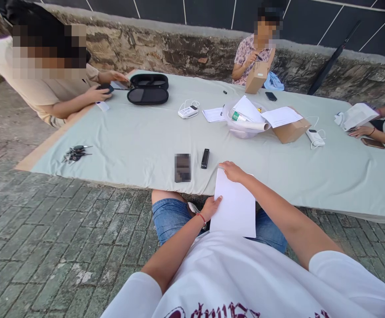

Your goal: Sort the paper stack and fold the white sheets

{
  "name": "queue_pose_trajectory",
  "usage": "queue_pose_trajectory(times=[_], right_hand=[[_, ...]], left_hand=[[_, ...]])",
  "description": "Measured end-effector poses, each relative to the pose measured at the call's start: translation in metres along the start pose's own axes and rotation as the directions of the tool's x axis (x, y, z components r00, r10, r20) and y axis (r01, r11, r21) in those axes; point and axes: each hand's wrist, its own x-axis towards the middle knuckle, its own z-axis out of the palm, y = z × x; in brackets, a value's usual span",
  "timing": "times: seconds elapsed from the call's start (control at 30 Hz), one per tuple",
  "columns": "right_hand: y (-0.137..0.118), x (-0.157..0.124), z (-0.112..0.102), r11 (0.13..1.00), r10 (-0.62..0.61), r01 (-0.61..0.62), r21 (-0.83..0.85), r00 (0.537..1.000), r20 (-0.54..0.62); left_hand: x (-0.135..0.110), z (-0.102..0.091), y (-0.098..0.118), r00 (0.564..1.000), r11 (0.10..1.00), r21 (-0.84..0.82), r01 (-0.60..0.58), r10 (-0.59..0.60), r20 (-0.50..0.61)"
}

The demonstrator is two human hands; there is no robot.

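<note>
White paper (235, 207) lies tilted between my lap and the table's near edge; whether it is one sheet or a stack I cannot tell. My left hand (211, 208) grips its left edge, thumb on top and fingers underneath. At the far left corner of the paper, my right hand (232, 171) is closed on the edge. A black stapler (205, 158) rests on the table just beyond my hands. Left of the stapler is a dark, blurred-out flat object (182, 168).
The cloth-covered table (129, 141) bears keys (76, 153), a black case (148, 89), a white power bank (188, 111), a plastic basin (242, 131) with papers and a bottle, and a cardboard box (292, 128). Several people sit around it, one holding a carton (257, 77).
</note>
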Motion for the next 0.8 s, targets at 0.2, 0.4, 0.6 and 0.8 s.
queue_pose_trajectory(times=[0.2,0.4,0.6,0.8], right_hand=[[-0.018,-0.006,-0.003,0.933,-0.250,0.261,-0.247,0.965,0.076],[-0.022,-0.009,-0.009,0.920,-0.244,0.251,-0.301,0.968,0.060],[-0.027,-0.009,-0.008,0.895,-0.260,0.262,-0.360,0.964,0.055],[-0.024,-0.006,-0.007,0.913,-0.229,0.238,-0.331,0.971,0.068]], left_hand=[[0.001,0.000,0.000,1.000,1.000,0.021,-0.019,0.020,-0.011],[0.001,-0.001,-0.001,0.998,0.991,0.115,-0.061,0.063,-0.008],[0.000,-0.001,0.000,0.993,0.980,0.165,-0.114,0.116,-0.006],[-0.002,0.001,0.002,0.998,0.989,0.136,-0.059,0.061,-0.014]])
